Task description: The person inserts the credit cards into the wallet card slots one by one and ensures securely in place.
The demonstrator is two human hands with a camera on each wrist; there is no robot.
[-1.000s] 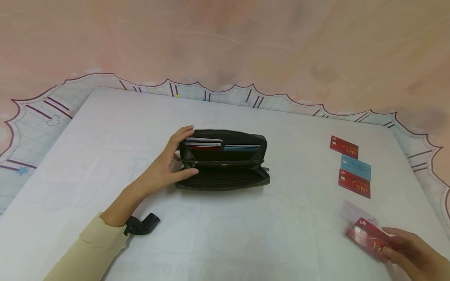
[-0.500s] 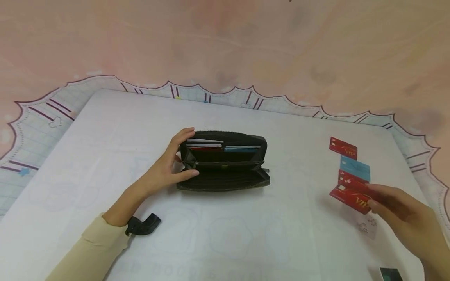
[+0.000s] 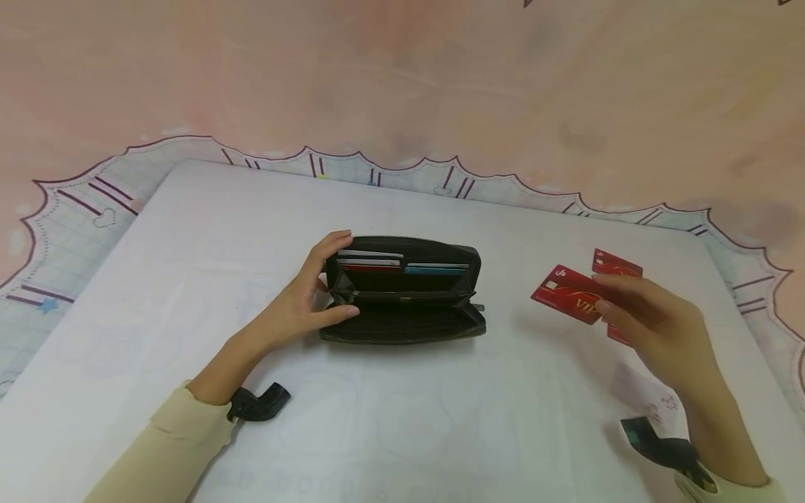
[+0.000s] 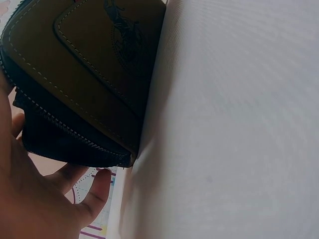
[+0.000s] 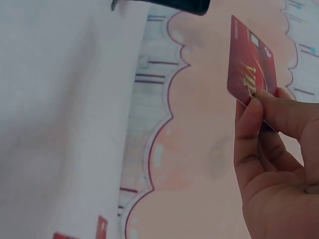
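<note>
- Left hand: fingers clamped on left end of unzipped wallet, resting on desk.
- Right hand: fingers pinching red VIP card, raised right of wallet.
- Blue cards: seated in wallet.

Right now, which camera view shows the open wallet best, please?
The head view: the wallet is fully in frame, open, with cards in its slots, though the left hand overlaps one end. The left wrist view shows only part of its stitched outside. The right wrist view shows just a dark strip, perhaps the wallet.
</note>
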